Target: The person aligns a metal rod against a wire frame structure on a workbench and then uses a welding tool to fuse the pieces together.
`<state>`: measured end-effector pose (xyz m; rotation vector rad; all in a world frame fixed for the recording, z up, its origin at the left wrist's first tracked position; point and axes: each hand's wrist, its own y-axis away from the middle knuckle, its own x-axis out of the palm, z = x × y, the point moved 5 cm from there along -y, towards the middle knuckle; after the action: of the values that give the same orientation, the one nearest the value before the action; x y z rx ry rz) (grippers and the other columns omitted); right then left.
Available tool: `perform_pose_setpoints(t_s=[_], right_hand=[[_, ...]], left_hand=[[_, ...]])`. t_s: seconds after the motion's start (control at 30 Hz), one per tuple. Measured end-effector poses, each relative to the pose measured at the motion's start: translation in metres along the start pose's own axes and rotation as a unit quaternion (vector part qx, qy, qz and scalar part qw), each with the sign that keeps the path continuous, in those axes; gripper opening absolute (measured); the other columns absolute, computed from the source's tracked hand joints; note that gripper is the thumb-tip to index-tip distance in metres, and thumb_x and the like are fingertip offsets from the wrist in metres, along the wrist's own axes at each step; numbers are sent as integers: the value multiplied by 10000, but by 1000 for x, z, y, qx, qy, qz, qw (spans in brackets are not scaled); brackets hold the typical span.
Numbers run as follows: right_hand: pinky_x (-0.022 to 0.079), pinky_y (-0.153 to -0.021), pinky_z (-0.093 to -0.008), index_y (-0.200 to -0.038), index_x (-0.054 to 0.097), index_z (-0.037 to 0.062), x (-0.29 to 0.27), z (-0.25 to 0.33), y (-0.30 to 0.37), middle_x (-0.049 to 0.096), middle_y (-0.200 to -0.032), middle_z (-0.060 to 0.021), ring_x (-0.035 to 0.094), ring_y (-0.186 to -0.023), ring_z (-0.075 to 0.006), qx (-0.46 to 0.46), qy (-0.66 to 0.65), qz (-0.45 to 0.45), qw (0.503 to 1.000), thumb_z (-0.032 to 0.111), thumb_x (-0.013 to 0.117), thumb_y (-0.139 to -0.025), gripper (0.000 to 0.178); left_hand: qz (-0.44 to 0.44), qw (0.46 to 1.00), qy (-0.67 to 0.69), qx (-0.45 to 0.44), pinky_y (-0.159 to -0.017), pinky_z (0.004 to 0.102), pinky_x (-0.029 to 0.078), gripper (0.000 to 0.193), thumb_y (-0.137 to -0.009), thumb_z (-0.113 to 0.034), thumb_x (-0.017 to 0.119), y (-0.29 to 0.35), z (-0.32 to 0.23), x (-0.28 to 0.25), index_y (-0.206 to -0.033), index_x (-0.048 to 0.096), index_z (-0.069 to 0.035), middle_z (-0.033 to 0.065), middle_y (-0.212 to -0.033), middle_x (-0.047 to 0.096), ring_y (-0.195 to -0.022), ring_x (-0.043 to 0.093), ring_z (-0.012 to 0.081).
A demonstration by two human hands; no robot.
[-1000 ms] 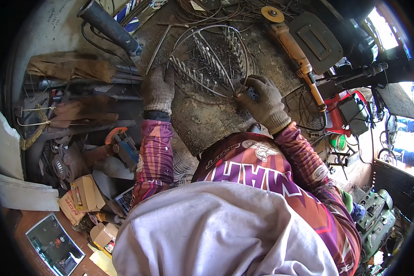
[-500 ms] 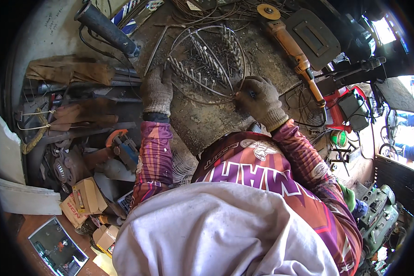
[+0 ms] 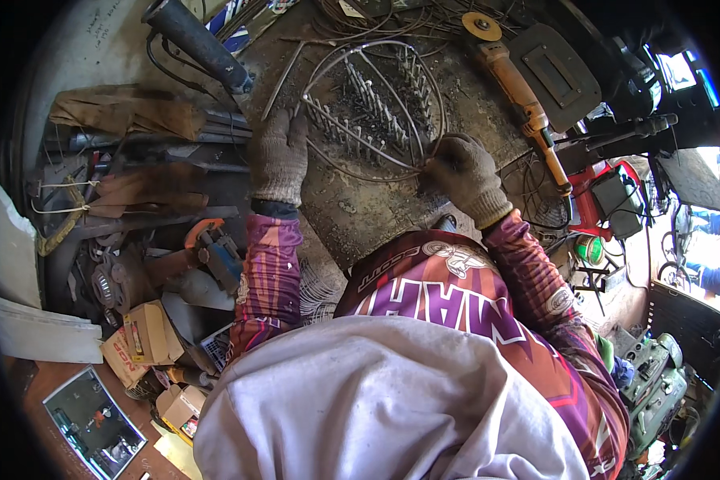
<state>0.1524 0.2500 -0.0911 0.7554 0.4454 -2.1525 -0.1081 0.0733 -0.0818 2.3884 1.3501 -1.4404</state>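
A round frame of bent metal rod [image 3: 363, 175], with straight rods across it, lies over rows of upright metal pins [image 3: 366, 96] on the dirty worktop. My left hand [image 3: 280, 160], in a knitted grey-brown glove, rests against the frame's left side. Its fingers stretch away from me and the thumb stands slightly apart, touching the ring's edge. Just beyond those fingertips is a loose straight rod [image 3: 283, 78]. At the frame's near right edge my gloved right hand [image 3: 468, 178] is closed, its curled fingers pinching the ring; the fingertips are partly hidden.
An orange angle grinder [image 3: 520, 90] lies at the right, beside a dark welding mask [image 3: 556, 76]. Coiled wire [image 3: 376, 24] spreads along the far edge. A dark pipe [image 3: 200, 44] leans at the far left. Metal bars and cardboard boxes [image 3: 152, 332] crowd the left side.
The whole view has shifted slightly, so the worktop sits a little further right. My right fingers have turned a little on the ring; my left hand keeps its place beside the frame.
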Motion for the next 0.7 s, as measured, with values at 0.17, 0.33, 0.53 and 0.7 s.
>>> perform_pose_setpoints(t_s=[0.17, 0.33, 0.53, 0.7], right_hand=[[507, -858, -464, -901, 708, 73, 0, -4, -2, 682, -945, -149, 646, -967, -372, 6, 37, 43, 998, 280, 705, -813, 225], [507, -839, -469, -893, 704, 65, 0, -7, -3, 677, -933, -153, 647, -961, -378, -28, 62, 39, 997, 313, 701, -821, 259], [470, -988, -486, -1068, 702, 86, -3, -6, 7, 669, -1188, -144, 604, -1147, -385, -22, 114, 6, 993, 386, 740, -798, 406], [404, -1088, -505, -1246, 644, 99, -8, 0, 13, 593, -1355, -125, 527, -1288, -371, -14, 197, 7, 980, 450, 776, -767, 608]], left_hand=[[27, 999, -36, -27, -776, 441, 534, 308, -979, -331, 640, 14, 18, 15, -1093, 704, -52, 180, -1005, 715, -938, 687, 397], [17, 996, -83, 4, -824, 472, 535, 311, -953, -314, 673, 15, -4, 8, -1132, 706, -62, 205, -1041, 711, -975, 678, 410], [52, 988, -140, -25, -849, 441, 557, 285, -954, -259, 661, 18, -2, 8, -1172, 715, -84, 184, -1082, 720, -1007, 693, 372], [-38, 999, 37, 9, -922, 447, 549, 482, -944, -311, 699, 24, -14, 4, -1305, 606, -5, 216, -1161, 697, -1073, 688, 370]])
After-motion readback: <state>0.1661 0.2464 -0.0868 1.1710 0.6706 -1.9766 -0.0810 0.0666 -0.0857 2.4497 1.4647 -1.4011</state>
